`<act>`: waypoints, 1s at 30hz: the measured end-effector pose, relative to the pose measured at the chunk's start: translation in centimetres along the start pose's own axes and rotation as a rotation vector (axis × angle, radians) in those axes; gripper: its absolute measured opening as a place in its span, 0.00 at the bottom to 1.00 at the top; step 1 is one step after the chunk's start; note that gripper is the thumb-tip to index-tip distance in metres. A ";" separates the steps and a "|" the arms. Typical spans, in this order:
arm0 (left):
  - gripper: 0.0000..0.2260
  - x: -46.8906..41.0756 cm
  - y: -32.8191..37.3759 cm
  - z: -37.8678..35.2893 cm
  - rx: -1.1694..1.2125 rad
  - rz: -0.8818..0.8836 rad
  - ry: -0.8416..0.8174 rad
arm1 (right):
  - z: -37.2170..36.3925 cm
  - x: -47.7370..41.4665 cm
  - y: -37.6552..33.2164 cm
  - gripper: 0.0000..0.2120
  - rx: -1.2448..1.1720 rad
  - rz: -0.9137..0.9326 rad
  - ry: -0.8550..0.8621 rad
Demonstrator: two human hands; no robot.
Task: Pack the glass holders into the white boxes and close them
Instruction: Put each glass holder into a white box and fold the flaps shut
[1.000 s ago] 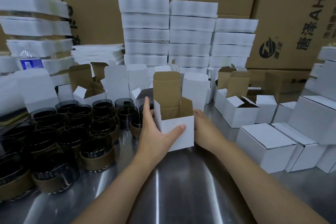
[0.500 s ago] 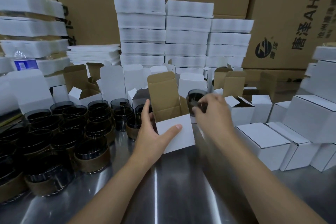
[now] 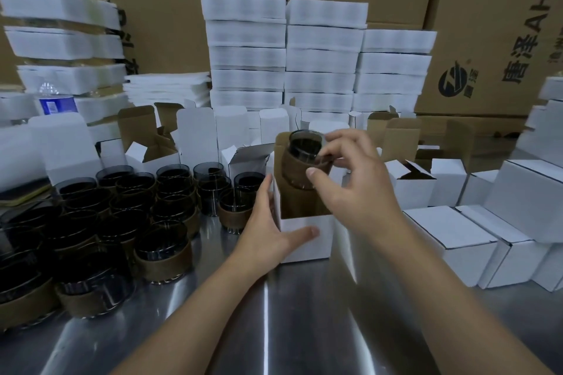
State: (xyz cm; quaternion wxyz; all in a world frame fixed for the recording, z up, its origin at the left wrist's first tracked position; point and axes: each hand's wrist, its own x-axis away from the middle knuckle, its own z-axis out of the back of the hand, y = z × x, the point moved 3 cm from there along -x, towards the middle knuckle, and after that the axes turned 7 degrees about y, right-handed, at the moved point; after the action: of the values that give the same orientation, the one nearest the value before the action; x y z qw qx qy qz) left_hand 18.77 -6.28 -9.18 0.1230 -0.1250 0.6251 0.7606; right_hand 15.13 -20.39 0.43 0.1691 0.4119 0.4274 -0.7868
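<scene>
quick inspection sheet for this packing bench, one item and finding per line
surface: metal table, shiny, with light streaks
job's things: open white box upright; glass holder tilted over its opening; spare glass holders crowded at left; closed boxes at right
clutter: water bottle far left; empty open boxes behind
grippers: left hand holds the open white box; right hand pinches the glass holder
cables: nothing seen
surroundings: white stacks, brown cartons behind

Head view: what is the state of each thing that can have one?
White box: open, flap up, upright.
Glass holder: tilted above the box opening, not yet inside.
Left hand: grips the white box.
Right hand: pinches the glass holder.
Boxes at right: closed.
Other glass holders: upright, unpacked.
</scene>
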 end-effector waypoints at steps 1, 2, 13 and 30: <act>0.52 0.0 0.1 0.0 0.004 -0.006 -0.005 | -0.3 0.2 0.0 0.08 0.023 0.008 -0.023; 0.51 0.0 0.2 0.0 0.008 -0.017 -0.008 | -0.4 0.3 -0.1 0.08 0.045 0.012 -0.043; 0.49 0.0 0.6 -0.2 0.008 -0.045 -0.025 | -0.9 0.4 0.1 0.07 0.416 0.107 -0.330; 0.54 0.4 0.6 -0.3 0.008 0.023 0.004 | -1.8 0.6 2.1 0.13 0.223 0.083 -0.255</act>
State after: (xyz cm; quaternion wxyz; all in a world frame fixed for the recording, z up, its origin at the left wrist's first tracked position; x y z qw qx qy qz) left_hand 18.22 -6.66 -8.76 0.1135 -0.1186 0.6299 0.7591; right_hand 16.97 -20.13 -1.70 0.2075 0.3425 0.2950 -0.8675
